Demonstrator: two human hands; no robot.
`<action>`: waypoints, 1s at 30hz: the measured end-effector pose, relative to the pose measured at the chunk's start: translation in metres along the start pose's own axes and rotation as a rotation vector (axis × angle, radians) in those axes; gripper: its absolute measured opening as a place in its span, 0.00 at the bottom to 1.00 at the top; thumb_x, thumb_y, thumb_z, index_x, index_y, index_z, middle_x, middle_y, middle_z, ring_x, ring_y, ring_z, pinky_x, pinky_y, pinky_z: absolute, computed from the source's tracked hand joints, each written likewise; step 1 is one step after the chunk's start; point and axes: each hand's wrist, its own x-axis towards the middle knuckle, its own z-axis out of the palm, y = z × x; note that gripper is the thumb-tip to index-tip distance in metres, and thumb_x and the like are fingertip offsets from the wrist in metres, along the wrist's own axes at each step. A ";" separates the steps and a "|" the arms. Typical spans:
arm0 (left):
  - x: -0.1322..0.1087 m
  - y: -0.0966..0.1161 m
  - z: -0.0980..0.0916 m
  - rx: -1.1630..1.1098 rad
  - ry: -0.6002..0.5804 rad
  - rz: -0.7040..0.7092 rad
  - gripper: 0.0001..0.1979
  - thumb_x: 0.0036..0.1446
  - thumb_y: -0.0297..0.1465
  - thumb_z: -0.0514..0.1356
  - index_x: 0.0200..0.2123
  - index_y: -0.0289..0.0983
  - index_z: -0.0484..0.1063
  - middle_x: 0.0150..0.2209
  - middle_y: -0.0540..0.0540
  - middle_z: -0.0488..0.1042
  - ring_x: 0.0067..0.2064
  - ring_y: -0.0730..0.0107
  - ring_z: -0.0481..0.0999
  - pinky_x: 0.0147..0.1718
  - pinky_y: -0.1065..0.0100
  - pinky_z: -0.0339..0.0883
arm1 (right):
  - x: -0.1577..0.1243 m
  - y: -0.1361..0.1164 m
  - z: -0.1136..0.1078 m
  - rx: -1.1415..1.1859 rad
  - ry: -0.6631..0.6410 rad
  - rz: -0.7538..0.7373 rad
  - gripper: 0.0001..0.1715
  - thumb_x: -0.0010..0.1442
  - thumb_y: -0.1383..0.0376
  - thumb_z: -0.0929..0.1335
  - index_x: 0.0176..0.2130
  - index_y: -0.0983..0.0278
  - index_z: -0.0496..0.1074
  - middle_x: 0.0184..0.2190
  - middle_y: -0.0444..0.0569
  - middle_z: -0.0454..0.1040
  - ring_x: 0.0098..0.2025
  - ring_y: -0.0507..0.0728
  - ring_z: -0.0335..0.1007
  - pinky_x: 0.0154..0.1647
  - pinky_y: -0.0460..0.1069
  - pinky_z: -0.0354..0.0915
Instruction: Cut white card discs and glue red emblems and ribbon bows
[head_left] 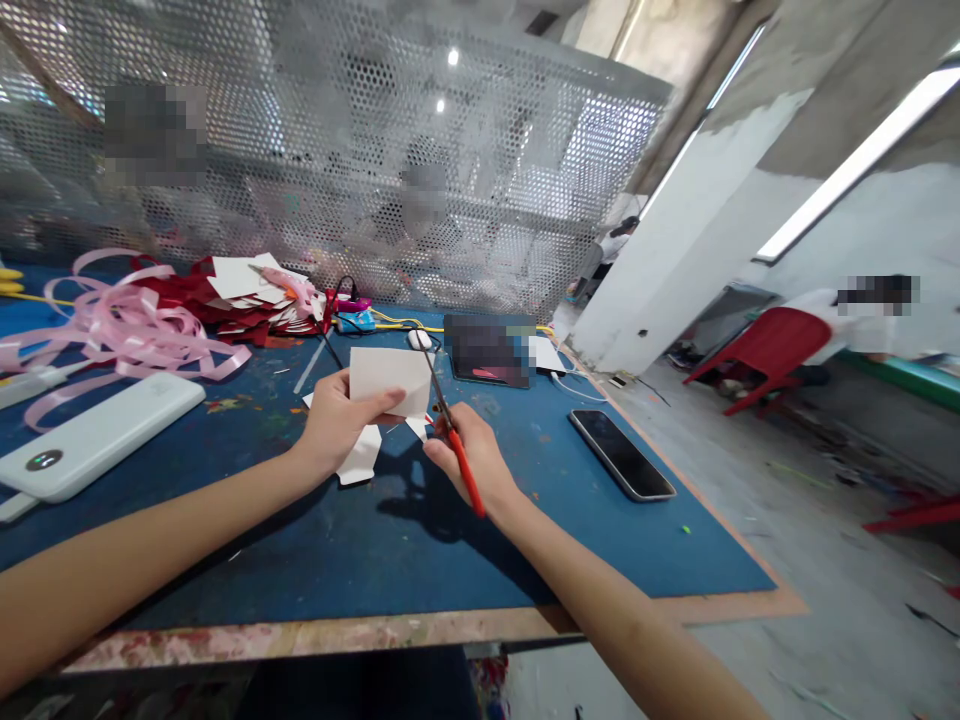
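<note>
My left hand (335,420) is closed on a piece of white paper (390,378), held up above the blue table (375,540). My right hand (472,455) grips red-handled scissors (452,435), whose blades point up along the paper's right edge. A cut strip of the white paper (360,458) hangs below my left hand, and small white scraps (416,428) lie under the scissors.
A black phone (621,453) lies right of my hands. A white power bank (90,435) and pink ribbon (120,330) are at left, red and white paper scraps (232,295) behind. A perforated metal screen (337,150) backs the table. People sit beyond it and at far right.
</note>
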 end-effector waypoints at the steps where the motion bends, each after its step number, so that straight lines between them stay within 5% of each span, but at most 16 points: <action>1: -0.002 0.001 0.001 0.012 -0.003 -0.012 0.22 0.35 0.35 0.69 0.36 0.31 0.74 0.34 0.43 0.78 0.34 0.60 0.77 0.28 0.64 0.75 | 0.000 -0.001 0.000 -0.015 0.000 -0.009 0.19 0.53 0.50 0.62 0.28 0.63 0.60 0.27 0.46 0.63 0.29 0.54 0.58 0.32 0.49 0.56; 19: 0.007 0.011 -0.006 0.091 -0.110 -0.062 0.19 0.35 0.33 0.70 0.33 0.32 0.75 0.31 0.44 0.78 0.30 0.63 0.78 0.24 0.68 0.75 | 0.001 -0.002 -0.012 -0.148 -0.037 0.010 0.25 0.52 0.46 0.63 0.22 0.64 0.61 0.21 0.44 0.62 0.24 0.51 0.56 0.27 0.46 0.51; 30: 0.021 0.034 -0.017 0.232 -0.197 -0.100 0.18 0.32 0.32 0.70 0.31 0.31 0.75 0.30 0.43 0.78 0.28 0.63 0.77 0.21 0.68 0.73 | 0.002 -0.008 -0.017 -0.127 -0.041 0.035 0.30 0.50 0.41 0.60 0.17 0.62 0.53 0.15 0.40 0.55 0.20 0.47 0.45 0.22 0.45 0.45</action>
